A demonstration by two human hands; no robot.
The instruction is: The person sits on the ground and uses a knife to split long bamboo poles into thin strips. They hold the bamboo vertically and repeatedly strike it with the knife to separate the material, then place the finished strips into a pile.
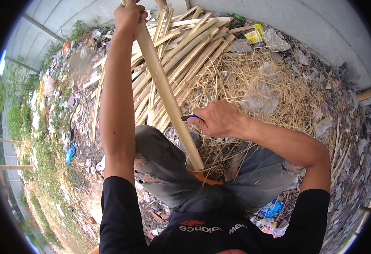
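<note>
My left hand (128, 17), at the top of the view, is closed around the far end of a long pale bamboo strip (164, 84). The strip slants down toward me, its near end between my legs by an orange object (206, 180) that is mostly hidden. In my right hand (215, 118) is a knife (192, 116) with a blue handle. Its short dark blade meets the strip's right edge at about the lower third. Most of the handle is hidden in my fist.
Beyond my knees lies a heap of split bamboo strips (202, 46). Curly straw-coloured shavings (219, 80) spread to its right. Litter covers the ground, with a blue scrap (70, 153) at left and yellow wrappers (254, 36) near the grey wall (312, 25).
</note>
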